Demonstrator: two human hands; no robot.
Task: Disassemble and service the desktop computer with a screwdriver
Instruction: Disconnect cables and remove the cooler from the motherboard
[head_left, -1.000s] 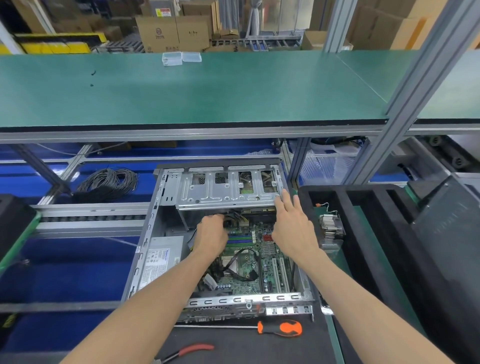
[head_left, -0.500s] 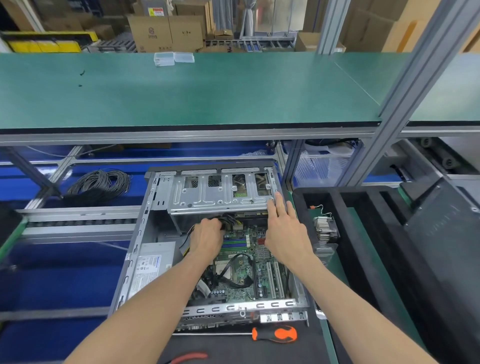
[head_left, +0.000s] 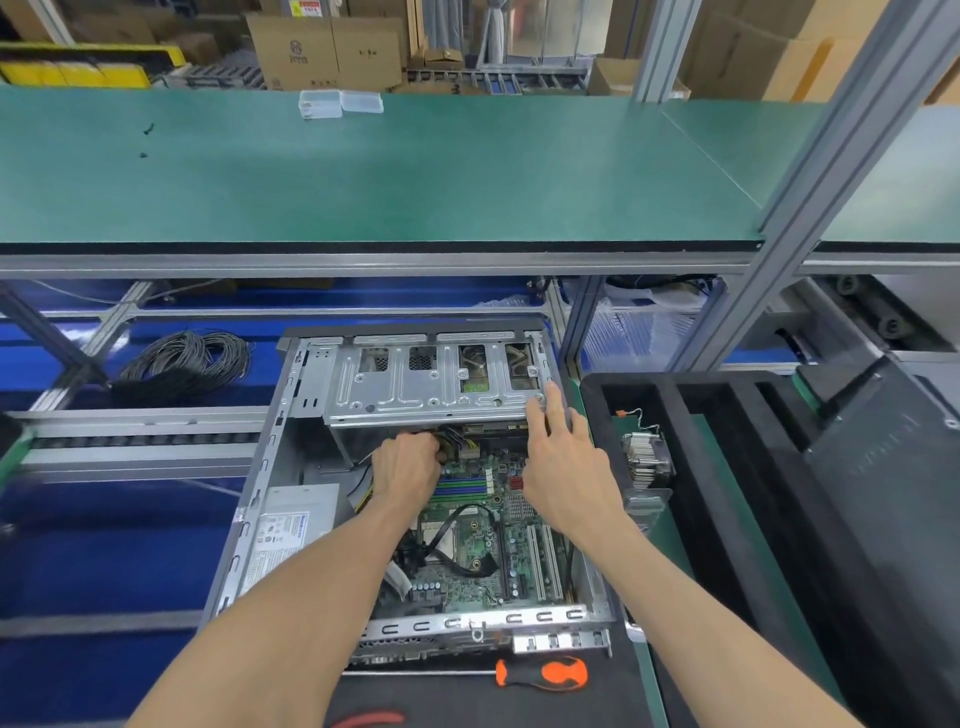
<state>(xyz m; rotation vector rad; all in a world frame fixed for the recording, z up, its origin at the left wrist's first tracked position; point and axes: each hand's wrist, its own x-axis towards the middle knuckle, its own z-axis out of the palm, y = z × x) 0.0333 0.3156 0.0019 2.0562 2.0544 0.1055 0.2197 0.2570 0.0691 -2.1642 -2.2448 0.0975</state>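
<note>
We cannot see the left hand's (head_left: 408, 470) fingertips; they curl under the drive cage (head_left: 431, 384), so its grip on the cables (head_left: 457, 444) is unconfirmed. Both forearms hide part of the motherboard (head_left: 483, 545). The pliers (head_left: 369, 719) are cut off by the bottom edge. The supply label (head_left: 278, 540) is too small to read.

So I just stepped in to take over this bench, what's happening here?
A person is working inside an open desktop computer case lying on the bench. The left hand is curled around a cable bundle under the metal drive cage, while the right hand rests straight fingers on the cage's near right corner. The orange-handled screwdriver lies unused in front of the case.
</note>
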